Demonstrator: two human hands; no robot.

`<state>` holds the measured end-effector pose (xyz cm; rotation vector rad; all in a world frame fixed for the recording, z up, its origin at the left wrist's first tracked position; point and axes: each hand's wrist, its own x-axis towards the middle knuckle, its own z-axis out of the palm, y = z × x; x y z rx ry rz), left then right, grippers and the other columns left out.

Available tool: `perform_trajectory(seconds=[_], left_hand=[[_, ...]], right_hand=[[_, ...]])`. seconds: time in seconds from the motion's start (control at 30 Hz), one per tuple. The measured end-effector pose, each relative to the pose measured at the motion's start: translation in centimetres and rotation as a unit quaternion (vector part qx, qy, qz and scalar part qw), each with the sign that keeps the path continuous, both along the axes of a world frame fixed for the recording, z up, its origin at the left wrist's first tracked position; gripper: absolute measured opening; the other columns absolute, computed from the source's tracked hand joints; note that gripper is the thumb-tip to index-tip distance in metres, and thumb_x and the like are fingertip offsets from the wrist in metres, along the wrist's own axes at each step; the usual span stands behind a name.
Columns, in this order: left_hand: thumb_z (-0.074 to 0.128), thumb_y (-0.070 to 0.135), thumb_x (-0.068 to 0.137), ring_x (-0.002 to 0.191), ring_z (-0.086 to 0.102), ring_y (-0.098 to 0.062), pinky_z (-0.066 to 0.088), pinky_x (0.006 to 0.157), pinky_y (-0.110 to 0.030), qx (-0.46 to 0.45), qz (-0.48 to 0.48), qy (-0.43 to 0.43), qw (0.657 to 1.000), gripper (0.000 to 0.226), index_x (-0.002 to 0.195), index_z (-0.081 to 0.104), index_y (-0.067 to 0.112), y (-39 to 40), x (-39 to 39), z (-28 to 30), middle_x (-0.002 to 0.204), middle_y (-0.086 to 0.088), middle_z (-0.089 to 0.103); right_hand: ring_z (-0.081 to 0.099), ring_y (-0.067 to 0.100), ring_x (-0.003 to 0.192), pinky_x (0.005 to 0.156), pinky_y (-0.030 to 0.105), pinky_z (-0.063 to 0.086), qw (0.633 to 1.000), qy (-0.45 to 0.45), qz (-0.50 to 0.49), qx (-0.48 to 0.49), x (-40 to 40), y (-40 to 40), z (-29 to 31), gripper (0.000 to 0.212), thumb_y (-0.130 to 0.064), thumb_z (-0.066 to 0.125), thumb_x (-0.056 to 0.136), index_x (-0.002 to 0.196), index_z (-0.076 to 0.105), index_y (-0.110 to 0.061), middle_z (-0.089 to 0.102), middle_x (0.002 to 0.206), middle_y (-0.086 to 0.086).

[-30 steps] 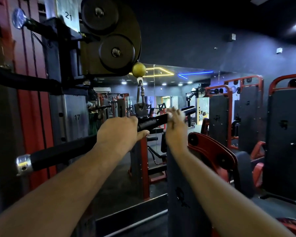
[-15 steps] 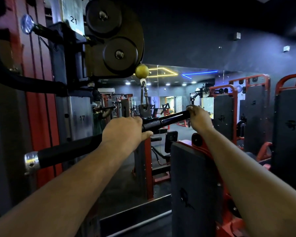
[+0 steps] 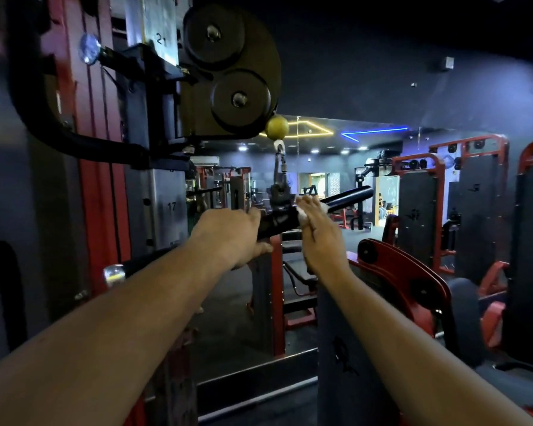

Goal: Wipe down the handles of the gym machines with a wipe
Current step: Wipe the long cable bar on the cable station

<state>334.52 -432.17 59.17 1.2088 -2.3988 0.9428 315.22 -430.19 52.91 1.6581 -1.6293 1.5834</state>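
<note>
Both hands on bar (image 3: 345,196); right hand (image 3: 319,232) w/ wipe (image 3: 303,217) moved back inward.

Open air lay above the bar's (image 3: 348,196) far right end. Blocked overhead left by the pulley housing (image 3: 228,72); hemmed in mid-bar by the cable carabiner (image 3: 280,167).

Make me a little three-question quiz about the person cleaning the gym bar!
1. True or false: the left hand grips the long black cable-machine bar.
2. The small white wipe is under which hand? A) left B) right
3. What colour is the round ball hanging above the bar?

Key: 1 true; 2 B; 3 yellow.
</note>
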Motion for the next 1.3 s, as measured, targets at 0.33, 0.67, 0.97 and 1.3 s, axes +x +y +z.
perform_trajectory(seconds=[0.33, 0.67, 0.97, 1.3], left_hand=[[0.030, 0.069, 0.099, 0.106, 0.061, -0.009, 0.052, 0.082, -0.028, 0.019, -0.039, 0.083, 0.996, 0.066, 0.155, 0.023, 0.033, 3.0, 15.4, -3.8, 0.133, 0.009, 0.055], [0.052, 0.058, 0.099, 0.092, 0.064, -0.019, 0.056, 0.082, -0.037, 0.053, -0.064, 0.134, 0.987, 0.047, 0.127, 0.054, 0.020, 2.3, 17.0, -5.0, 0.110, -0.001, 0.064], [0.046, 0.058, 0.103, 0.085, 0.066, -0.022, 0.056, 0.069, -0.035, 0.036, -0.090, 0.124, 0.988, 0.046, 0.123, 0.050, 0.018, 3.8, 14.2, -6.3, 0.102, -0.003, 0.063], [0.053, 0.050, 0.102, 0.077, 0.053, -0.012, 0.043, 0.068, -0.027, 0.093, -0.125, 0.175, 0.972, 0.039, 0.126, 0.049, 0.019, 2.5, 14.7, -8.9, 0.101, 0.004, 0.059]], right_hand=[[0.051, 0.015, 0.132, 0.108, 0.026, 0.048, 0.995, -0.080, 0.037, -0.049, 7.8, -1.4, -1.8, 0.047, -0.021, 0.044, 0.106, 0.152, 0.042, -0.027, 0.046, 0.155, 0.001], [0.056, -0.001, 0.124, 0.103, 0.020, 0.047, 0.962, -0.026, 0.273, 0.001, 19.5, 3.2, -3.8, 0.032, -0.021, 0.046, 0.107, 0.135, 0.062, -0.027, 0.063, 0.137, -0.003], [0.059, 0.011, 0.113, 0.105, 0.042, 0.051, 0.999, -0.015, -0.035, 0.029, 12.3, 2.6, 0.3, 0.037, -0.031, 0.038, 0.107, 0.133, 0.060, -0.018, 0.062, 0.136, 0.008], [0.059, -0.017, 0.088, 0.073, 0.007, 0.048, 0.975, -0.072, 0.204, 0.048, 16.4, 7.4, -3.8, 0.033, -0.015, 0.049, 0.105, 0.126, 0.062, -0.037, 0.067, 0.112, -0.018]])
